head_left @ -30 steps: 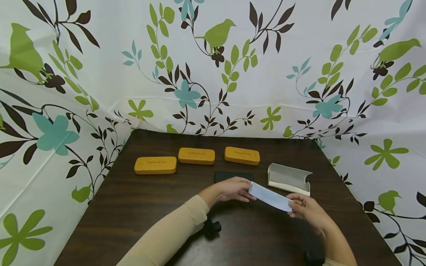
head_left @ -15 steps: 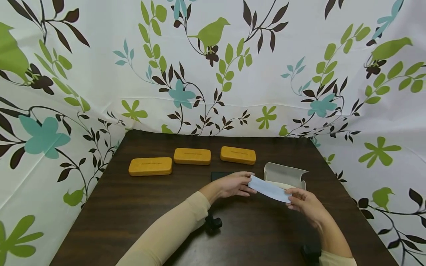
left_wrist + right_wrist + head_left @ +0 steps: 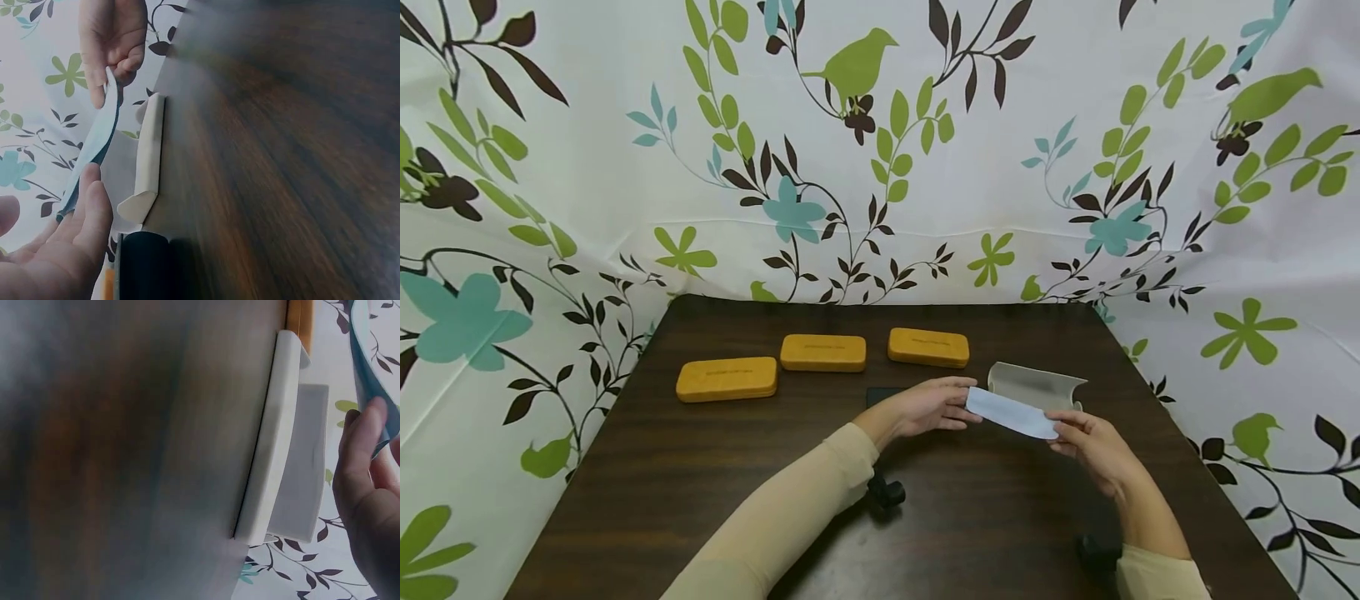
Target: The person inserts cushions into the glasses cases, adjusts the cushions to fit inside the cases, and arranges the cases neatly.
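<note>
A light blue folded cloth [image 3: 1011, 413] is stretched between both hands above the table. The left hand [image 3: 928, 406] holds its left end, with fingers mostly extended. At the right end, the right hand [image 3: 1092, 442] pinches it between thumb and fingers. The left wrist view shows the cloth [image 3: 97, 137] slightly twisted, its darker underside visible. Behind it lies an opened white glasses case [image 3: 1033, 385], lid raised, partly hidden by the cloth and right hand. A dark flat case [image 3: 880, 395] sits behind the left hand, mostly covered by it.
Three yellow glasses cases stand along the back: a left one [image 3: 727, 379], a middle one [image 3: 823, 353] and a right one [image 3: 928, 347]. The dark wooden table [image 3: 700, 467] ends at a patterned curtain [image 3: 925, 208] behind and on both sides.
Both hands have raised the cloth slightly and moved it farther over the table, so it covers more of the white case. The head view has shifted a little to the right.
</note>
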`<state>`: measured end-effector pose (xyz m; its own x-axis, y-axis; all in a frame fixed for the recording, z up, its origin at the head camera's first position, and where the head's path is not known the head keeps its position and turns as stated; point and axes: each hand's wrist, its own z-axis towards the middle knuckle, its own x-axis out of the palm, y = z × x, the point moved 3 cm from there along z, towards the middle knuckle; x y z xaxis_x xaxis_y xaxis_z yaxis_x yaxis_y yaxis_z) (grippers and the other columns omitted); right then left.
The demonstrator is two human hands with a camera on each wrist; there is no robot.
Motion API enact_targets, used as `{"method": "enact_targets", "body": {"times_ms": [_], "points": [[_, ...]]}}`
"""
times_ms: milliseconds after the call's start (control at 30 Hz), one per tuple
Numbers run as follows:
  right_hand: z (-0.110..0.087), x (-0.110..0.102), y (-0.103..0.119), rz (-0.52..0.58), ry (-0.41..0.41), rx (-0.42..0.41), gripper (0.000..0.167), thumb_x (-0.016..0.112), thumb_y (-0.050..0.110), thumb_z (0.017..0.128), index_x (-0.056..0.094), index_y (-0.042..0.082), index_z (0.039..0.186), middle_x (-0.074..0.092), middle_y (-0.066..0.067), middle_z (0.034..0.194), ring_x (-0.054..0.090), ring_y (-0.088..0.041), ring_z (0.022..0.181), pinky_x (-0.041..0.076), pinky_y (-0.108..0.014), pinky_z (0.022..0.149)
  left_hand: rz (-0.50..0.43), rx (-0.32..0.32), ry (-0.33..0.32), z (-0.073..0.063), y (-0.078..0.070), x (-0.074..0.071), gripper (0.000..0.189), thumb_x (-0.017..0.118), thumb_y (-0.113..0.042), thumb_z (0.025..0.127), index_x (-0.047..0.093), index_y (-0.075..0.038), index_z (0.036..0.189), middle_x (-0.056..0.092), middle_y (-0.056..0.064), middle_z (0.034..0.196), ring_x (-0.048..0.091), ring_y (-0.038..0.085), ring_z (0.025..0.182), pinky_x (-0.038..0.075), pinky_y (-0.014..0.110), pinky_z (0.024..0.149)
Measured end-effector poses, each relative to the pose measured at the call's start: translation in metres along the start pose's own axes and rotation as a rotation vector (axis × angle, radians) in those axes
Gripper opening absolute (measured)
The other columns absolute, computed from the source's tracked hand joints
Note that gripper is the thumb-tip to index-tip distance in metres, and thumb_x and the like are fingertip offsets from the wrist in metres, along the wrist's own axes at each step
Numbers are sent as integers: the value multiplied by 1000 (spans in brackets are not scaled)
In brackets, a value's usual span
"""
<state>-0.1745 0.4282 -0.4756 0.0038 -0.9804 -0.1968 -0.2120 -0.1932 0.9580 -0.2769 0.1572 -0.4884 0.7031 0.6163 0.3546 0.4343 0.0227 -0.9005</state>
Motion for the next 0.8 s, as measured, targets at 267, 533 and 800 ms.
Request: {"method": "enact_targets", "body": {"times_ms": [267, 533, 800], "points": [[20, -7, 6, 99, 21, -10, 43, 56, 11, 105, 51, -13, 140, 59, -1, 114, 64, -10, 96, 55, -23, 87, -100, 13, -55, 14, 1, -6, 49, 40, -17, 112, 32, -6, 158, 40, 19, 156, 57, 35, 129, 42, 48, 110], [35, -22, -5, 167, 32, 14, 51, 54, 10, 106, 38, -18, 146, 65, 4, 111, 67, -8, 99, 54, -24, 90, -108, 11, -62, 20, 1, -12, 51, 40, -22, 112, 30, -5, 159, 38, 18, 159, 52, 34, 135, 39, 48, 113], [40, -37, -12, -48, -20, 76, 59, 46, 19, 110, 25, -20, 150, 52, -21, 133, 66, -3, 94, 55, -23, 87, -41, 22, -53, 7, -8, -20, 52, 41, -27, 112, 30, -7, 159, 42, 12, 158, 54, 29, 134, 41, 47, 112]]}}
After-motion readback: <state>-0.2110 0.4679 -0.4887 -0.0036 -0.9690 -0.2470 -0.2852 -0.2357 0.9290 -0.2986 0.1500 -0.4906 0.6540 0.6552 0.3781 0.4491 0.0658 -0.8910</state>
